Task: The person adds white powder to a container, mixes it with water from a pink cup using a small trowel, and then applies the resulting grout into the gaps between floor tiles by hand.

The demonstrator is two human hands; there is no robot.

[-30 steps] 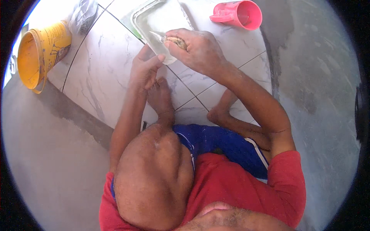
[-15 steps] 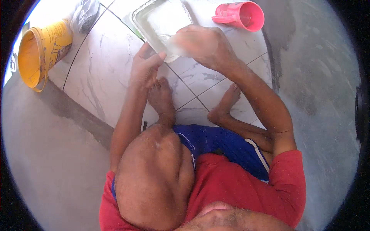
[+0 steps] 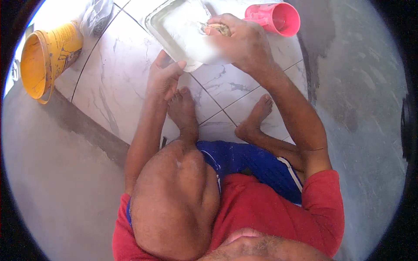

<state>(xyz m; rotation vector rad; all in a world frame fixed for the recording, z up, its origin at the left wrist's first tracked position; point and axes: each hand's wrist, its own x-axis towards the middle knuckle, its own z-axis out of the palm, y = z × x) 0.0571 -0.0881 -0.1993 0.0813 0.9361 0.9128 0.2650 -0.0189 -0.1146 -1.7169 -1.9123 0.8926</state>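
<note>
A pale rectangular tray (image 3: 154, 30) with white material in it tilts at the top centre. My left hand (image 3: 165, 76) grips its near corner, thumb and fingertips at the rim. My right hand (image 3: 246, 45) is closed on the tan, worn handle of a small tool (image 3: 223, 28) over the tray's right part. The tool's working end is too unclear to identify, and a whitish blur covers the lower part of that hand.
A yellow bucket (image 3: 37, 65) lies tipped toward me at left, beside a grey plastic bag (image 3: 96, 19). A pink mug (image 3: 285, 19) is at upper right. My bare feet rest on white tiles (image 3: 113, 87), bordered by grey concrete (image 3: 357, 130).
Over the last second my right hand, with the tool, has moved up and to the right across the tray. My left hand stays at the tray's corner.
</note>
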